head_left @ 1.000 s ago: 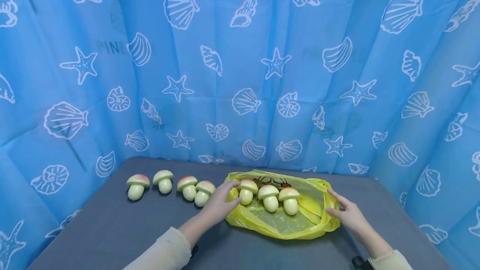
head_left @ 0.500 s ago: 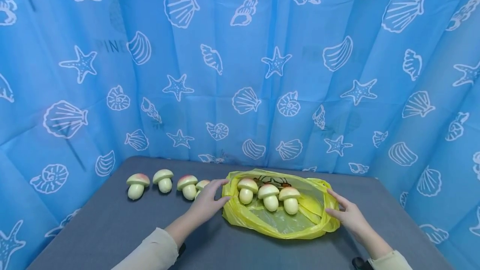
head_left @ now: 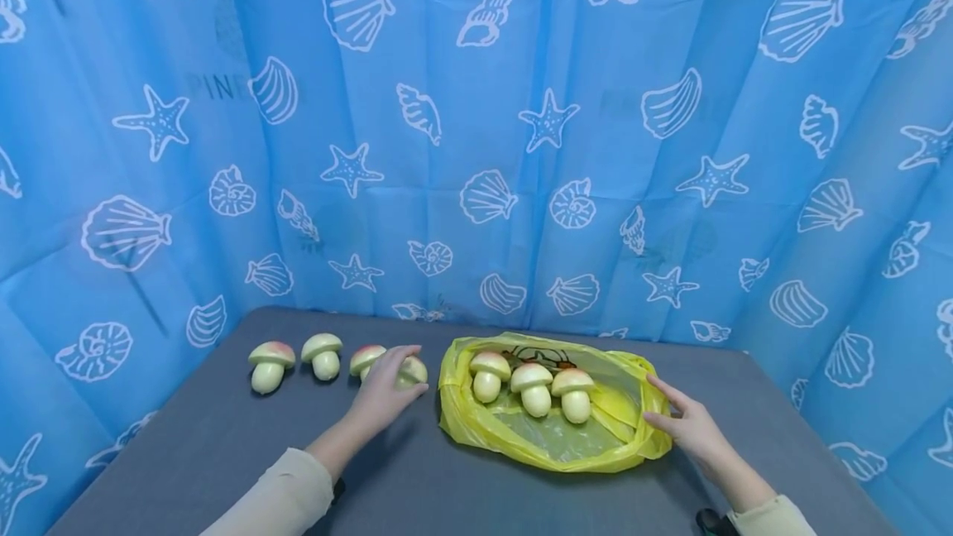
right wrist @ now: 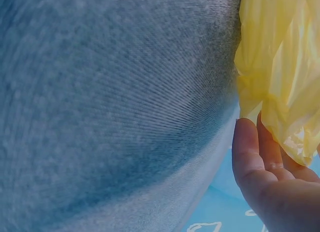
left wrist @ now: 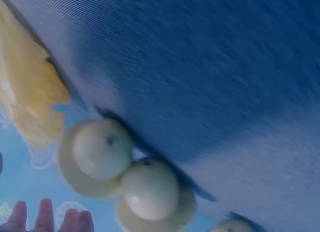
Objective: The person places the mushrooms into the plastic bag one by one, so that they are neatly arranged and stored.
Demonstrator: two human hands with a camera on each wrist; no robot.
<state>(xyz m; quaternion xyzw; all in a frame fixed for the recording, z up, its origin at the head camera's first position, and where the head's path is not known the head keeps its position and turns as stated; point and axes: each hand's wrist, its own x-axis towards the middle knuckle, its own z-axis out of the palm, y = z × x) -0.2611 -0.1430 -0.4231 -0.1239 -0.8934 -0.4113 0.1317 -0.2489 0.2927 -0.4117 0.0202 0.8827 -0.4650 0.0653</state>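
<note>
My left hand reaches over a pale toy mushroom, its fingers on the far side and thumb on the near side, without a visible grip. In the left wrist view the fingers look straight and apart from the mushrooms. A yellow plastic bag lies with its mouth spread, and three mushrooms with pinkish caps sit in it. At the bag's right rim, my right hand holds the edge between thumb and fingers. Folds of the bag hide some fingertips in the right wrist view.
Left of my left hand stand further mushrooms on the grey tabletop: a pink-capped one, a greener one and one partly covered by the hand. A blue shell-patterned curtain hangs behind and beside the table.
My left hand has left the mushroom in the bag and moved left, past the bag's rim, to a mushroom on the table. The right hand stays at the bag's edge.
</note>
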